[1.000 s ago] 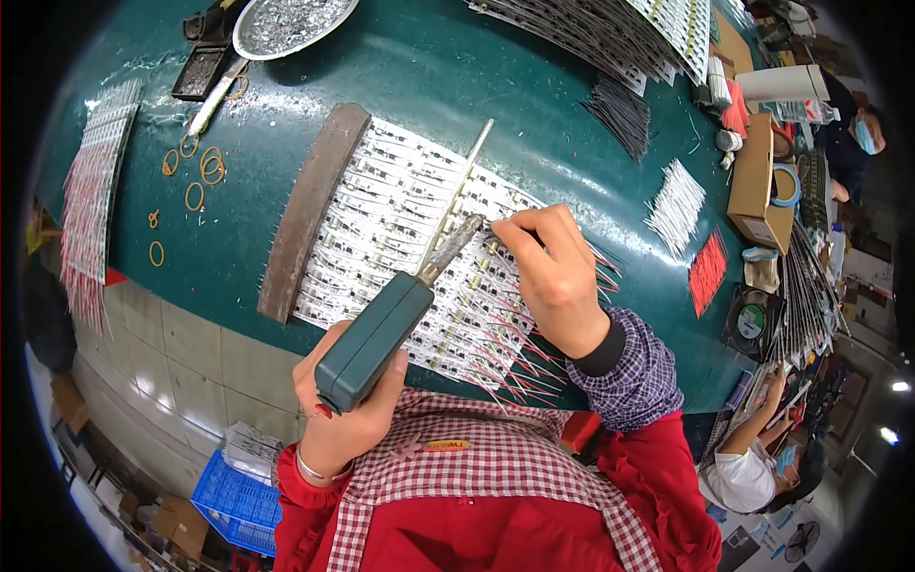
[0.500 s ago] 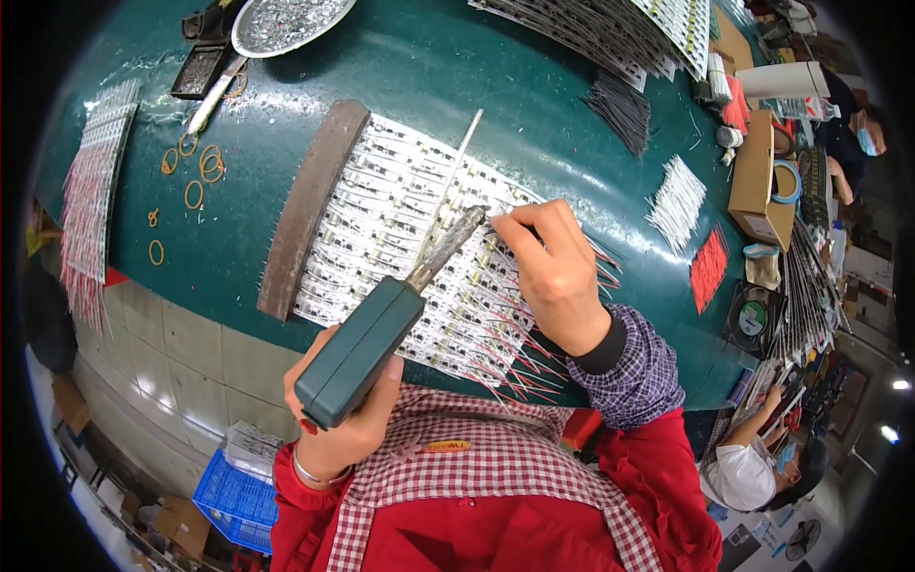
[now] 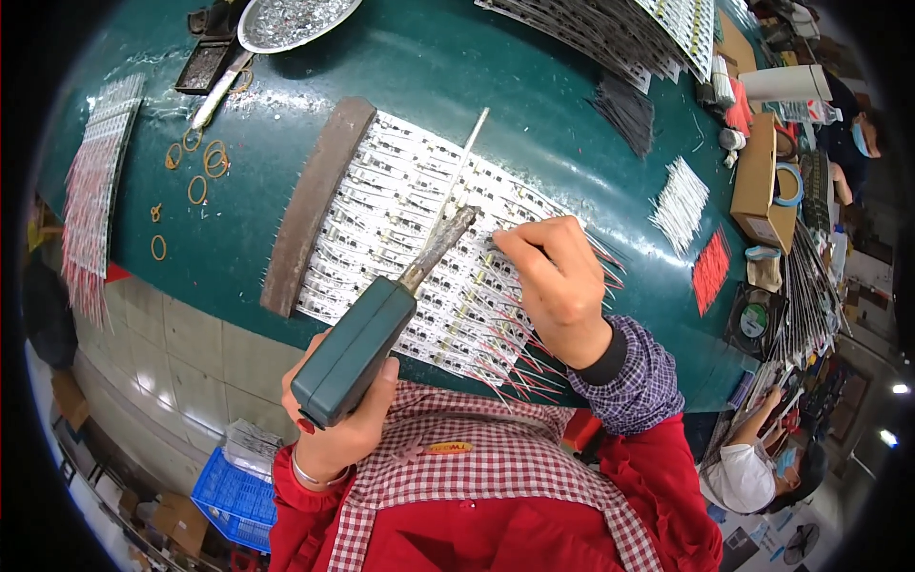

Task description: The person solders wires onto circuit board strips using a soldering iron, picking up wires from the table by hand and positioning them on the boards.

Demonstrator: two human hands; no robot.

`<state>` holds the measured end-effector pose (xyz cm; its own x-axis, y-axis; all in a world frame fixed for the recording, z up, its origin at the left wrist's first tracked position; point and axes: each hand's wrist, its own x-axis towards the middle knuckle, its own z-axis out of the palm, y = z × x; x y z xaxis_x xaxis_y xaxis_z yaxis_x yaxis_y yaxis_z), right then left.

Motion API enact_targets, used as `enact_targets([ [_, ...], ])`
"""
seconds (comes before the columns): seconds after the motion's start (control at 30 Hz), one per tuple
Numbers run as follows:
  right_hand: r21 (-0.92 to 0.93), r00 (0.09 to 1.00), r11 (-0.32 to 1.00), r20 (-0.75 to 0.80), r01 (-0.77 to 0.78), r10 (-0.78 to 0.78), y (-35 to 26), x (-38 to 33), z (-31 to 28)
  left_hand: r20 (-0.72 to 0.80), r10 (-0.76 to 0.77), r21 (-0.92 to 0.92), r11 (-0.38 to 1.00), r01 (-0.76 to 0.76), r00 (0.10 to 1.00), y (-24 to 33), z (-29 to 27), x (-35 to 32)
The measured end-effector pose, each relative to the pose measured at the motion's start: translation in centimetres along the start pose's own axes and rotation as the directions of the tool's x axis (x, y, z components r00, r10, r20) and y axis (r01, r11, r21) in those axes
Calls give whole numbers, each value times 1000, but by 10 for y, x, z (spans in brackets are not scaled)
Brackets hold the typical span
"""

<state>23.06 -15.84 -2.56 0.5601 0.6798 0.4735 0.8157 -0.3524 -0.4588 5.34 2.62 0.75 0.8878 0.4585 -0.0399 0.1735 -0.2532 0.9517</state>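
Note:
My left hand (image 3: 348, 434) is wrapped round the dark green body of a soldering gun (image 3: 355, 353). The gun's tip points up and right over a white panel of small circuit boards (image 3: 396, 195) on the green table. My right hand (image 3: 564, 286) hovers above the panel's right half, thumb and forefinger pinched together near the tip. Whatever is between those fingers is too small to make out. Along the panel's left edge lies a brown bar (image 3: 317, 210). A thin pale stick (image 3: 464, 157) lies across the panel. Red, white and dark wires (image 3: 519, 367) fan out from its lower right edge.
Bundles of black (image 3: 624, 112), white (image 3: 681, 205) and red wires (image 3: 710, 272) lie to the right, near a cardboard box (image 3: 762, 181). Rubber bands (image 3: 197, 190), a metal bowl (image 3: 295, 21) and a wired panel (image 3: 103, 191) sit left. Two people are at the far right.
The soldering gun's tip has drawn back slightly to the left, away from my right fingertips. My right hand has shifted a little down and right, still pinched.

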Motion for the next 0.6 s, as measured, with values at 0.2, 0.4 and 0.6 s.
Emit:
enact_targets([
  [0.2, 26, 996, 998, 67, -51, 49, 0, -5, 3, 31, -63, -23, 998, 63, 998, 1, -2, -5],
  [0.4, 17, 995, 999, 87, -49, 48, 0, -4, 3, 71, -90, 41, 995, 87, 993, 2, -3, -4],
  [0.6, 9, 995, 999, 98, -34, 33, 1, -3, 2, 75, -69, 11, 998, 68, 995, 0, 0, -3],
])
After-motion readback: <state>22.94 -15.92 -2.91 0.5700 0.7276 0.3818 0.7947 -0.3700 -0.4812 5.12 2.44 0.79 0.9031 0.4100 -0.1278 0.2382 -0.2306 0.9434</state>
